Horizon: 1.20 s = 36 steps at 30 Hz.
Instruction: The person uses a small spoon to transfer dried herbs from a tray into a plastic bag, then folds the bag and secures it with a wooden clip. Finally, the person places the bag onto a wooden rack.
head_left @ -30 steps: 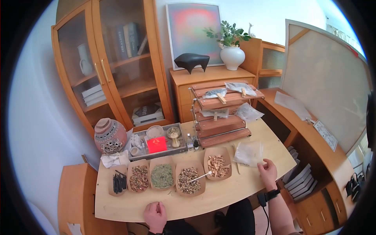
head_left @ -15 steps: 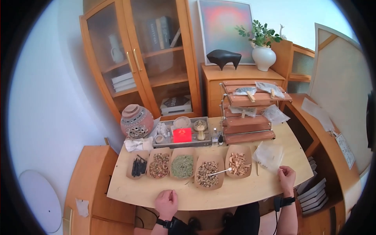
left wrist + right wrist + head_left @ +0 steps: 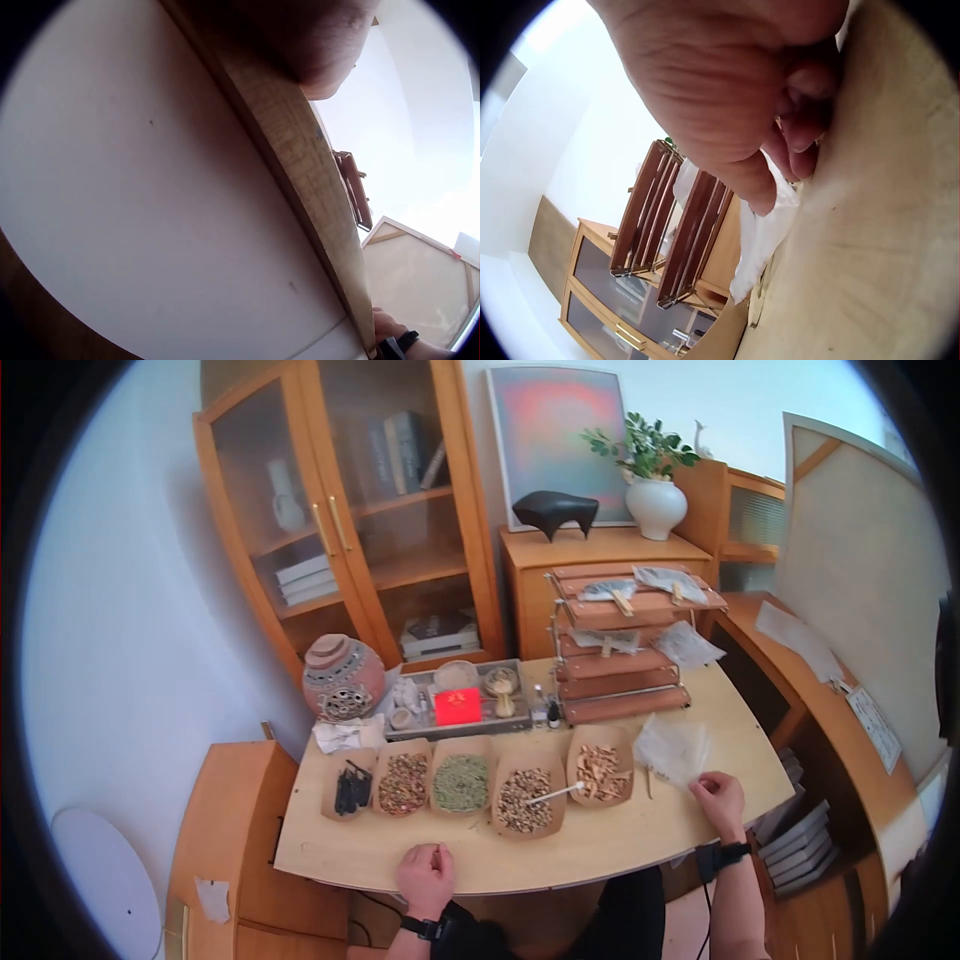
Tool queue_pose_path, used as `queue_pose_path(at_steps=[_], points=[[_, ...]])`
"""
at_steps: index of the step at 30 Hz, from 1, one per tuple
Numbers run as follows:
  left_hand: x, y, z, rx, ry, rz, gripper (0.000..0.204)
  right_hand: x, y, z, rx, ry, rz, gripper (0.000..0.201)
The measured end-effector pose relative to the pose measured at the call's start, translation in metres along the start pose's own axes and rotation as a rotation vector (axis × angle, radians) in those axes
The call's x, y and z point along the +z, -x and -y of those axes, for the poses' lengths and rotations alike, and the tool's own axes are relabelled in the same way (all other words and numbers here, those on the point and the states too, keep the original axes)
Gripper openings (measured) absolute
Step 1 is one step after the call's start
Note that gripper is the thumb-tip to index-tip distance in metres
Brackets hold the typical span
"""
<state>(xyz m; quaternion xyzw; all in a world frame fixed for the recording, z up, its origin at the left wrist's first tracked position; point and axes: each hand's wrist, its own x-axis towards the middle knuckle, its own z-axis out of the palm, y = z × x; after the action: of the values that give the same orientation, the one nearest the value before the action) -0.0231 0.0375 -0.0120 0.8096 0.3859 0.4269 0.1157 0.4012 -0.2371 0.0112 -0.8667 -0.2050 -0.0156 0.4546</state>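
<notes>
At the table's front edge, my left hand (image 3: 426,881) rests with its fingers loosely curled and holds nothing. My right hand (image 3: 718,800) rests near the table's right side. In the right wrist view its thumb (image 3: 759,196) stands apart from the loosely curled fingers, with a clear plastic bag (image 3: 757,240) just beyond. From the head view the bag (image 3: 672,748) lies flat by these fingertips. Left of it, paper trays hold pale dried slices (image 3: 603,772), brownish pieces (image 3: 522,800) with a white scoop (image 3: 556,793), green dried herb (image 3: 461,782), mixed reddish bits (image 3: 404,782) and black strips (image 3: 352,787).
Behind the trays stand a grey wooden tray (image 3: 450,730) with a red packet (image 3: 458,706), small bottles (image 3: 553,712) and a tiered wooden rack (image 3: 625,705) bearing clipped bags. A pierced clay pot (image 3: 343,675) is at the back left. A cable hangs by my right wrist.
The head view has swung left, then slightly back, so the table sits further right in frame than a second ago. Both hands stay at their places on the table.
</notes>
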Motion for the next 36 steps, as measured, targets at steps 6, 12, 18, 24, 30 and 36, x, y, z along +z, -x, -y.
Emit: queue_pose_path(at_steps=[6,12,18,24,30,36], points=[[-0.001,0.000,-0.004,-0.011,0.005,0.003,0.014,0.004,-0.002,-0.018,-0.011,-0.076,-0.020,0.018],[0.003,0.000,0.000,-0.022,0.033,0.011,0.012,0.020,0.001,-0.040,-0.180,-0.353,-0.217,0.006],[-0.002,-0.006,-0.013,-0.012,0.078,0.030,0.014,0.021,0.004,-0.037,-0.251,-0.216,-0.246,0.010],[0.003,-0.035,-0.085,0.306,-0.006,0.216,0.028,0.018,0.007,-0.030,-0.196,-0.234,-0.194,0.009],[0.039,-0.041,-0.094,0.266,-0.002,0.346,0.023,0.018,0.008,-0.032,-0.219,-0.220,-0.192,0.009],[0.035,-0.027,-0.095,0.180,0.132,0.299,0.020,0.017,0.009,-0.028,-0.163,-0.225,-0.175,0.008]])
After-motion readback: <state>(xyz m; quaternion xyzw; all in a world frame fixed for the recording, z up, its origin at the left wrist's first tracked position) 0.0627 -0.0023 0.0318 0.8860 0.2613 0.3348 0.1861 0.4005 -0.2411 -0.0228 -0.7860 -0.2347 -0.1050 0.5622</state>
